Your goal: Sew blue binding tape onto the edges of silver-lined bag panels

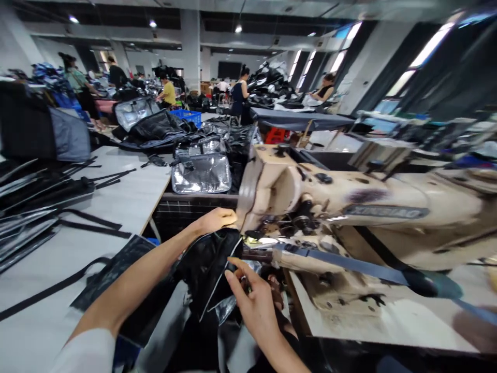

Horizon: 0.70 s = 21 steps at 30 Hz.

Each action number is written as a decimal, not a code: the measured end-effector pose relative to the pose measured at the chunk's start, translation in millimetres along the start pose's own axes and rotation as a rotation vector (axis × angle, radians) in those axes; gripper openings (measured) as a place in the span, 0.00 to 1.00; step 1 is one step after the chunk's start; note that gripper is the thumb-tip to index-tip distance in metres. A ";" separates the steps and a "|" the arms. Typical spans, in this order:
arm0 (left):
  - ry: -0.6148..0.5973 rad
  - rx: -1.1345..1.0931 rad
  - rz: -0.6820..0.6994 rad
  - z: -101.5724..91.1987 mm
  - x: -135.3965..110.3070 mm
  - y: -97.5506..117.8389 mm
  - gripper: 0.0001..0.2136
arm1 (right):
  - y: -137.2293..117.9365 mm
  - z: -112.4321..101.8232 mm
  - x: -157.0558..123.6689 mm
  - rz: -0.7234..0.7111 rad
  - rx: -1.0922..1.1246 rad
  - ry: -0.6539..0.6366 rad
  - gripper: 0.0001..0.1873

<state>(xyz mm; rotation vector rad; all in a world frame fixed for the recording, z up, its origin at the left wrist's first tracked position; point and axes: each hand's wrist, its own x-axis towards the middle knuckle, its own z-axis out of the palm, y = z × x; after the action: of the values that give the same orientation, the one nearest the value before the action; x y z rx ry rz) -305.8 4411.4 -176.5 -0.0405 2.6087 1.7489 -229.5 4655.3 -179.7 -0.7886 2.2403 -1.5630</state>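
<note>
A black bag piece (209, 264) with white piping and a silvery lining hangs at the sewing machine's (310, 191) narrow arm. My left hand (217, 220) is closed over its upper edge, close beside the machine head; the fingertips are partly hidden. In front of the bag piece, my right hand (254, 298) has its thumb and index finger apart, the fingertips at the piped edge. A grey strap (349, 265) runs from the needle area to the right across the machine.
On the left, a white table (116, 207) carries black straps and stacked dark pieces (31, 207). Silver-lined bags (202, 173) are piled behind my left hand. A blue crate (186, 116) stands farther back. Several people work in the background.
</note>
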 end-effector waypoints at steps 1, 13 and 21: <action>0.041 0.125 0.013 -8.8 -5.9 -5.2 0.16 | -0.6 1.8 1.3 -0.026 -0.036 -0.032 0.22; -0.099 0.812 -0.662 -31.8 -207.7 -128.8 0.27 | -4.6 23.7 22.7 -0.300 -0.540 -0.066 0.07; 0.058 0.527 -0.564 45.3 -193.5 -129.7 0.09 | 4.8 17.5 20.2 -0.404 -1.030 -0.060 0.07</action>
<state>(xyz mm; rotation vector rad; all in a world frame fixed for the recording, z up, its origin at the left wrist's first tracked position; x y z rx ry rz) -110.2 4408.1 -310.8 -0.7426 2.6358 0.8748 -237.8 4631.3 -189.2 -1.5708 2.9067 -0.3393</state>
